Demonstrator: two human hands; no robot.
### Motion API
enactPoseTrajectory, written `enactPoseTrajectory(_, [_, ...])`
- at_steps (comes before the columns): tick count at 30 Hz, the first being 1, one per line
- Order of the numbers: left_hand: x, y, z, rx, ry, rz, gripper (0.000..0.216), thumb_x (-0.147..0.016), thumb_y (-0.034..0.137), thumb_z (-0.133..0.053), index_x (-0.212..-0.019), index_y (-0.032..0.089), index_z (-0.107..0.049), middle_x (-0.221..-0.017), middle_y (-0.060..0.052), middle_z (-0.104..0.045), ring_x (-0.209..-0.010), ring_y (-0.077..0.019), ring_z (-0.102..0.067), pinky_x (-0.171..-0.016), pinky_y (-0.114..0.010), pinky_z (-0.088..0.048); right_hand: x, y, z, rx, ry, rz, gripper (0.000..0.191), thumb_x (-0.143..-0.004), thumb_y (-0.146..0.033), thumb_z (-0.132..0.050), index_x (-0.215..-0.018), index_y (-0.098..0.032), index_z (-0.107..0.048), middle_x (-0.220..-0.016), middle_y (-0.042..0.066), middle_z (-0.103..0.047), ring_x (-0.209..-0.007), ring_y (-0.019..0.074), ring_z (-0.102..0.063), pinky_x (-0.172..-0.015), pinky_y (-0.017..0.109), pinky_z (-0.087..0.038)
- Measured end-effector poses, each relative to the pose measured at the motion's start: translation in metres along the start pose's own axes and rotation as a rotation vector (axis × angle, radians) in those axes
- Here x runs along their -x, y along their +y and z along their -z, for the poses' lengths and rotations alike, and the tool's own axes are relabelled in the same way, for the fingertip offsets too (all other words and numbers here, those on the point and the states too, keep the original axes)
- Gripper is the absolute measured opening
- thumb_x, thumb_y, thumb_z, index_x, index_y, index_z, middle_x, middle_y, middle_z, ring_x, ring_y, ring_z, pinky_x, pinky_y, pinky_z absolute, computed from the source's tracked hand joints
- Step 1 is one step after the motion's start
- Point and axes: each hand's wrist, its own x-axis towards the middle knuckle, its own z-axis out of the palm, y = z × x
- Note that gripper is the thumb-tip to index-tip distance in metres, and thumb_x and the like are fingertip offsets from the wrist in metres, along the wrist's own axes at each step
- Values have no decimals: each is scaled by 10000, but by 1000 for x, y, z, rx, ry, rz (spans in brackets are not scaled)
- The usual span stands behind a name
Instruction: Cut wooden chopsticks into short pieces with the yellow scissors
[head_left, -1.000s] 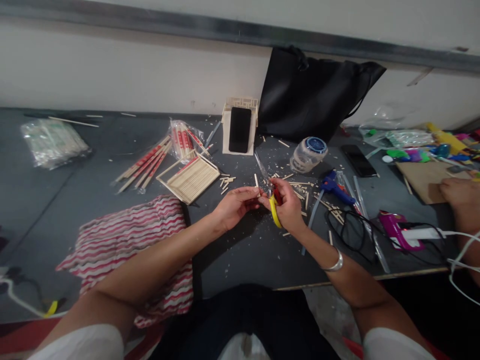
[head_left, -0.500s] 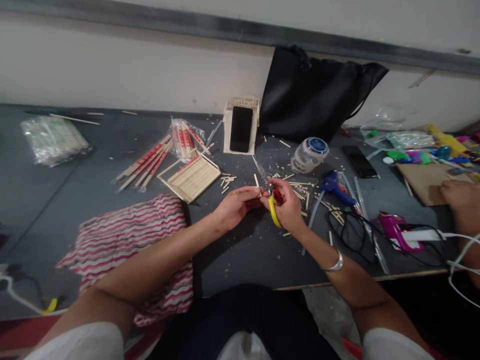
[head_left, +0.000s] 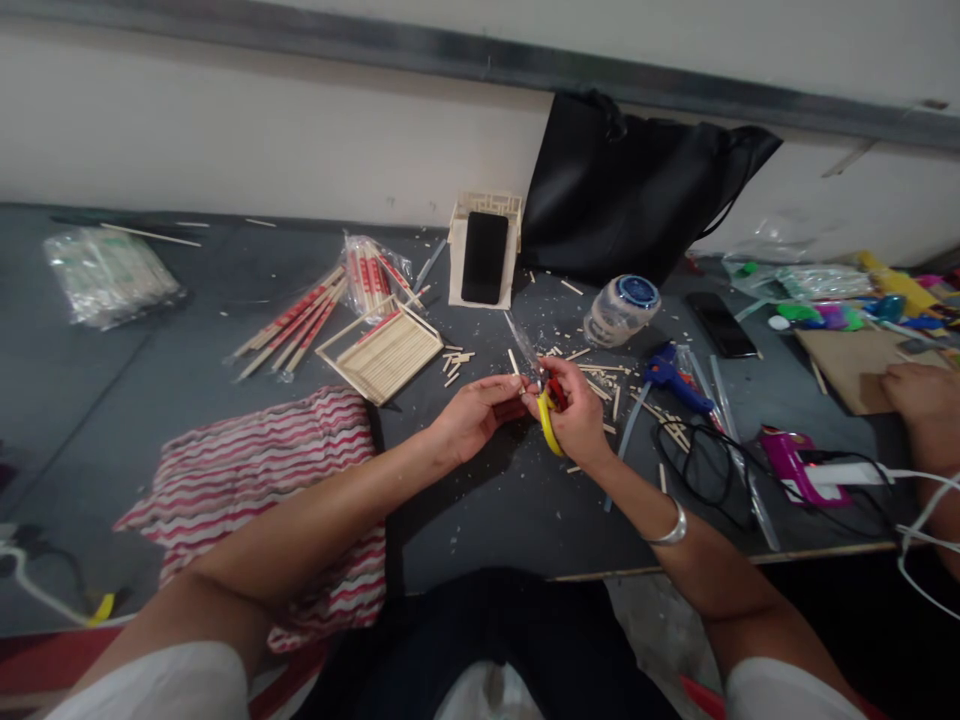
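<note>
Between the thumb and fingers of my left hand (head_left: pixel 476 415) is a short wooden stick (head_left: pixel 514 363), its upper end poking out. My right hand (head_left: pixel 574 415) is closed on scissors (head_left: pixel 549 425) with yellow and red handles, the blades pointing up and away beside the stick. Both hands nearly touch above the dark table. Left of them lies a small frame of glued sticks (head_left: pixel 382 355), with several cut bits (head_left: pixel 454 365) beside it. More cut pieces (head_left: pixel 600 380) are scattered behind and right of my right hand.
A phone (head_left: pixel 484 258) leans on a stick-built stand. Behind are a black bag (head_left: pixel 637 185) and a clear jar (head_left: pixel 621 310). To the right lie a blue glue gun (head_left: pixel 675 378), cables and another person's hand (head_left: pixel 922 390). Chopsticks (head_left: pixel 292 325) and striped cloth (head_left: pixel 262 490) lie left.
Almost nothing differs. Both hands keep the same hold on the stick and scissors, and the view has shifted very slightly.
</note>
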Motion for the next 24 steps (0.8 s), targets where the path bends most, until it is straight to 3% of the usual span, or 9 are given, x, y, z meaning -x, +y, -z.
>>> enactPoseTrajectory(13, [3,-2,0,-45,4,-57,63,-753,165,-794,-714,140,-751,-739,-34,-762,-692,-137,-702,-871,-321,-569,0,-1,0,60,8,43,404,-795,-426,-729,-1120,-236,-586,-747,-44,-581,-626,122,-548,-625,266,-489])
enactPoseTrajectory(20, [2,18,3,-287,106,-289,230,-652,297,-874,-760,145,-738,-765,-48,-773,-638,-151,-715,-676,-293,-592,-2,1,4,73,18,17,484,-789,-513,-735,-1143,-222,-581,-838,-3,-646,-693,150,-596,-680,301,-524])
enactPoseTrajectory(24, [1,41,8,-444,109,-500,247,-695,324,-841,-814,143,-723,-785,-51,-771,-642,-149,-730,-681,-285,-603,-3,1,9,129,9,31,495,-806,-536,-708,-1165,-223,-573,-859,4,-640,-710,157,-593,-718,324,-528])
